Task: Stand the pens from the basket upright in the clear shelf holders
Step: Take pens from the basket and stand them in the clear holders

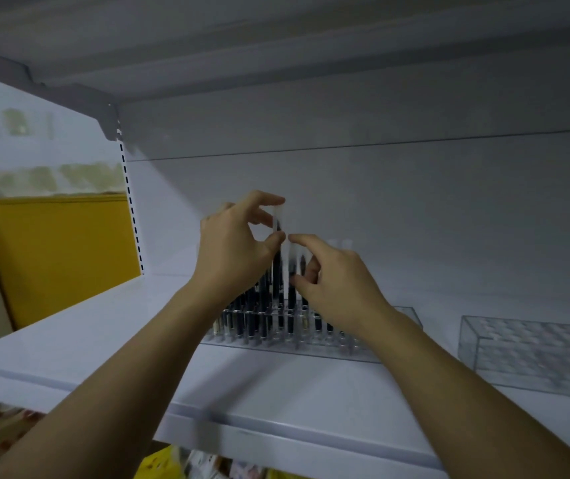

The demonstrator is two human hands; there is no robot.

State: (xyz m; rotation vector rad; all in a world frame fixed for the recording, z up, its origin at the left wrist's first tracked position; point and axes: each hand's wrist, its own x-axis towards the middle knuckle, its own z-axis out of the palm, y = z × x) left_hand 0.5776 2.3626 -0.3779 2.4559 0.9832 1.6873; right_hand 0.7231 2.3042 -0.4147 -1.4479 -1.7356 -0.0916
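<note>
Lowering a pen into the pen holder was the step in hand. The left hand pinched that pen near its clear cap between thumb and forefinger and held it upright over the middle of the holder, its dark barrel running down among the standing pens that already filled the holder's left half. The right hand, just beside it over the same holder, gripped a second pen between forefinger and thumb, also upright and touching or nearly touching the first. The frame was soft with motion there, so whether either tip had already found its slot could not be told.

Judged from the filled left part and the barer slots toward the holder's right end, the task was well under way but not done. An empty holder stood well to the right of the pen holder on the same shelf.

The next move probably called for steering each tip straight down into a free slot without knocking the neighbours, then letting go only once the pen stood by itself.
</note>
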